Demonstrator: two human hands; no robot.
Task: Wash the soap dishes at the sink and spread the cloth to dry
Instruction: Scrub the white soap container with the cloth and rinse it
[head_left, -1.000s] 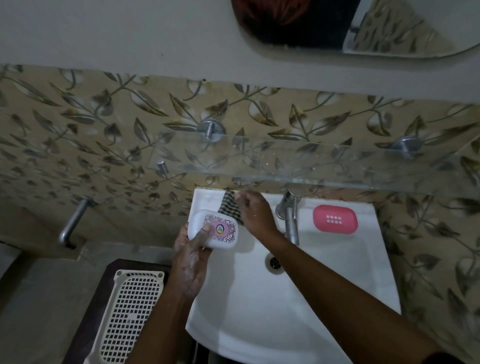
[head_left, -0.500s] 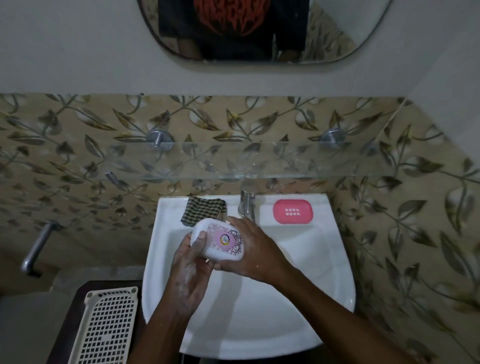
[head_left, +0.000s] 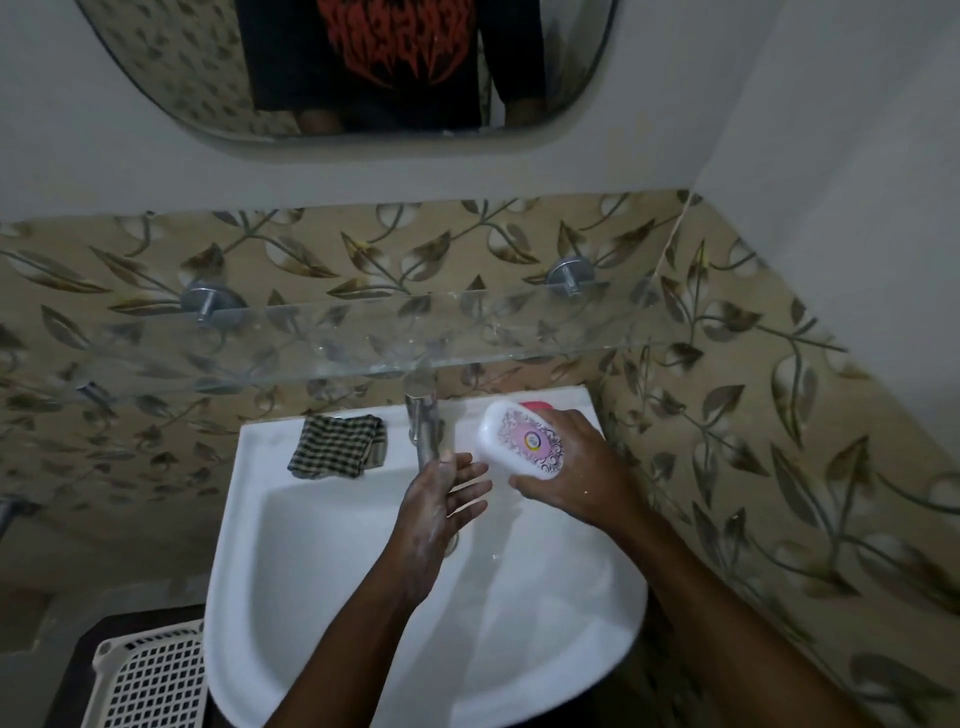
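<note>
While my right hand (head_left: 576, 467) grips the white soap dish (head_left: 522, 439), I hold it above the far right part of the sink (head_left: 311, 571), just to the right of the tap (head_left: 426, 431). My fingers wrap round its right and near edges, so the lid, with its pink flowered print, faces up and tilts a little to the left. Just beyond it, on the far right ledge of the sink, a sliver of the pink soap dish (head_left: 537, 405) shows. The rest is hidden behind the white one, and I cannot tell whether the two touch.

My left hand (head_left: 441, 499) holds nothing. Its fingers are straight and spread apart, pointing right toward the white soap dish with a small gap between us. It hovers over the bowl, right at the spout of the tap, and a pale soapy film shows on the back of it and on my wrist. I cannot tell whether water is running.

The cloth (head_left: 337, 447), checked dark and light, lies loosely folded on the far left ledge of the sink, to the left of the tap and apart from both my hands.

Beyond the sink a glass shelf (head_left: 363, 338) sits on two metal pegs against the leaf-patterned tiles, and a mirror (head_left: 156, 93) hangs farther up the wall. At the near left, beside the sink, stands a white lattice basket (head_left: 150, 675).
</note>
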